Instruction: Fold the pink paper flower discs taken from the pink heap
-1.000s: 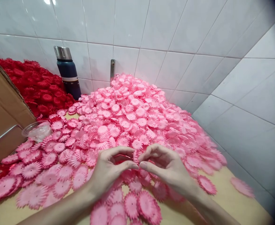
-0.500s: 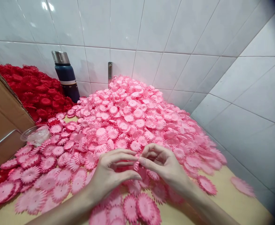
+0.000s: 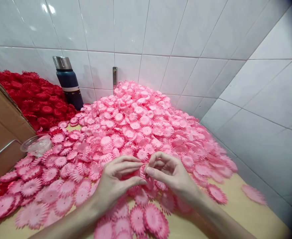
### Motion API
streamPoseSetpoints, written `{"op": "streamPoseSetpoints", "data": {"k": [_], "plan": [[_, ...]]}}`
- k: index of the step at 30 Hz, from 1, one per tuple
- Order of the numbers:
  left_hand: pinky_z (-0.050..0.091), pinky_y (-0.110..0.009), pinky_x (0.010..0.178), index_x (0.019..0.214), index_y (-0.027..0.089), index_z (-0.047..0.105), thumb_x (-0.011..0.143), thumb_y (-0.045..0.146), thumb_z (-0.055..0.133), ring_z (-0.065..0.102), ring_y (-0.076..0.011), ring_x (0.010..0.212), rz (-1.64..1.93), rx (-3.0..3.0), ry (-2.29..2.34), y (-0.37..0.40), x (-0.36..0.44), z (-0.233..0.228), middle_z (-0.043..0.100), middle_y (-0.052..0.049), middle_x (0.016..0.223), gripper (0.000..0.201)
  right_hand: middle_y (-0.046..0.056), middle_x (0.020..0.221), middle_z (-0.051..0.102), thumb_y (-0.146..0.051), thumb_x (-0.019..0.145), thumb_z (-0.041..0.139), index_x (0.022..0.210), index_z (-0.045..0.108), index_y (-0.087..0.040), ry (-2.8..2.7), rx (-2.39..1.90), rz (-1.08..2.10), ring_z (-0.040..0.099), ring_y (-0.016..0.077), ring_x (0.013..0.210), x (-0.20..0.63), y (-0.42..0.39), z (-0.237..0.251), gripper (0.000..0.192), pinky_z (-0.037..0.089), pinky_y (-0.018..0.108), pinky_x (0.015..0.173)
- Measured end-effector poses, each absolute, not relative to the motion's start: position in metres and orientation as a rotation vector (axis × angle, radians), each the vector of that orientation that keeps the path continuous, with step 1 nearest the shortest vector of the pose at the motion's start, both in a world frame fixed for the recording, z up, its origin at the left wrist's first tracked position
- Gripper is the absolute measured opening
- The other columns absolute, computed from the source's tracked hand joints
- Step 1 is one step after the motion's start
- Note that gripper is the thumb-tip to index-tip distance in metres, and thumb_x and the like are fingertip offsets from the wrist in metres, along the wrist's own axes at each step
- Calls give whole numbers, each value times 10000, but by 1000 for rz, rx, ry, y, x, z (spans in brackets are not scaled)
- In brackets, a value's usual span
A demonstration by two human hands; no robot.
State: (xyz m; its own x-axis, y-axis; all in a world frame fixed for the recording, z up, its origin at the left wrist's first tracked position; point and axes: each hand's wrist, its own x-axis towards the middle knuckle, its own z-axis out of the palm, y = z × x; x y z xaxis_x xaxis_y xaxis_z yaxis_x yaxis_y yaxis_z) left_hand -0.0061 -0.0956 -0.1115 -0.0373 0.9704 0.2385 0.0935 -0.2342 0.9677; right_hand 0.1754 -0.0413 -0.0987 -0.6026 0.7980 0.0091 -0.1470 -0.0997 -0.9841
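Observation:
Pink round pieces with fringed, petal-like edges, like flower layers, lie heaped in front of me. One such pink fringed disc (image 3: pixel 142 171) stands edge-on between my hands, mostly hidden by fingers. My left hand (image 3: pixel 121 177) holds it from the left, long fingers above and thumb below. From the right, my right hand (image 3: pixel 172 172) is pinched, thumb against index finger, at the disc's near edge. Whether it also grips something tiny there is hidden. Under my wrists, several more pink discs (image 3: pixel 154 220) rest on the tabletop.
The large pink heap (image 3: pixel 141 122) leans toward the tiled wall (image 3: pixel 158 26). A dark blue bottle (image 3: pixel 69 83) stands behind, beside a red heap (image 3: pixel 41 99). At left are a cardboard box (image 3: pixel 6 132) and a clear plastic tub (image 3: pixel 37 146). The yellowish tabletop (image 3: pixel 245 215) shows at right.
My left thumb has risen closer to its fingers, around the disc. Both hands stay together at nearly the same spot. The whole view has shifted slightly.

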Motion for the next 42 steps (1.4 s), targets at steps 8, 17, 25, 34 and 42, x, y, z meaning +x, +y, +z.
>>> {"op": "streamPoseSetpoints", "data": {"k": [8, 17, 25, 34, 42], "plan": [[610, -307, 792, 902, 211, 787, 660, 207, 840, 711, -198, 852, 1338, 1602, 1233, -94, -6, -108, 750, -62, 924, 248, -4, 758, 681, -257, 703, 819, 799, 608, -181, -1437, -777, 1839, 629, 118, 686, 173, -43, -98, 244, 510, 239, 638], [613, -273, 759, 889, 187, 783, 654, 187, 842, 709, -186, 843, 1339, 1564, 1223, -94, -6, -108, 739, -62, 926, 242, 2, 751, 672, -253, 741, 793, 806, 605, -172, -1450, -762, 1828, 625, 113, 678, 175, -43, -99, 215, 509, 238, 635], [612, -277, 769, 895, 197, 784, 646, 182, 846, 712, -189, 848, 1339, 1548, 1214, -96, -6, -108, 742, -57, 930, 257, 2, 754, 673, -229, 679, 831, 802, 618, -178, -1449, -772, 1832, 622, 125, 680, 174, -43, -99, 251, 501, 245, 621], [608, -272, 776, 891, 215, 788, 659, 192, 839, 712, -183, 844, 1344, 1572, 1210, -93, -5, -109, 745, -51, 929, 238, 2, 768, 681, -216, 706, 812, 803, 621, -179, -1456, -749, 1845, 630, 118, 694, 175, -43, -100, 217, 507, 241, 638], [606, -270, 777, 887, 205, 787, 650, 174, 843, 711, -182, 846, 1333, 1568, 1213, -94, -5, -108, 745, -50, 924, 246, -7, 744, 666, -194, 690, 820, 789, 617, -175, -1463, -738, 1840, 607, 106, 659, 176, -43, -100, 226, 487, 227, 603]]}}
